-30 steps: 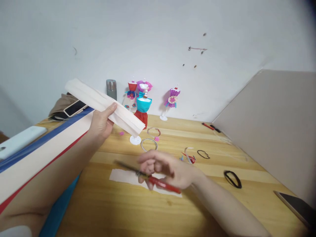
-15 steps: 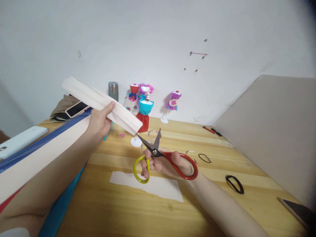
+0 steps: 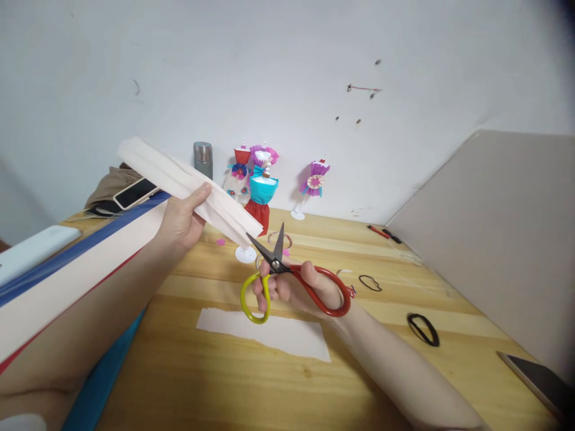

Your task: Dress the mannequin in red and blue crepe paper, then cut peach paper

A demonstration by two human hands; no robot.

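Observation:
My left hand [image 3: 185, 218] grips a folded strip of white paper [image 3: 157, 166], thumb on top, holding it slanted above the table. In my right hand [image 3: 291, 290] is a pair of scissors [image 3: 276, 265] with one yellow and one red handle. Its blades are spread, and the tip of the left blade is close by the strip's lower right end; whether they touch I cannot tell. Beneath the scissors, a torn-edged piece of white paper [image 3: 265, 336] lies flat on the wooden table [image 3: 215, 383].
Several small dress forms in coloured paper, one in a turquoise top [image 3: 264, 188], one purple [image 3: 317, 179], stand by the wall. A flask [image 3: 203, 158], a phone [image 3: 137, 194], black hair ties [image 3: 423, 330], pens [image 3: 380, 231] and a dark tablet-like object [image 3: 534, 383] lie around the edges.
The scissors and my right hand have shifted slightly up and left, with the blades a little closer together. My left hand still holds the strip. The whole view has tilted slightly.

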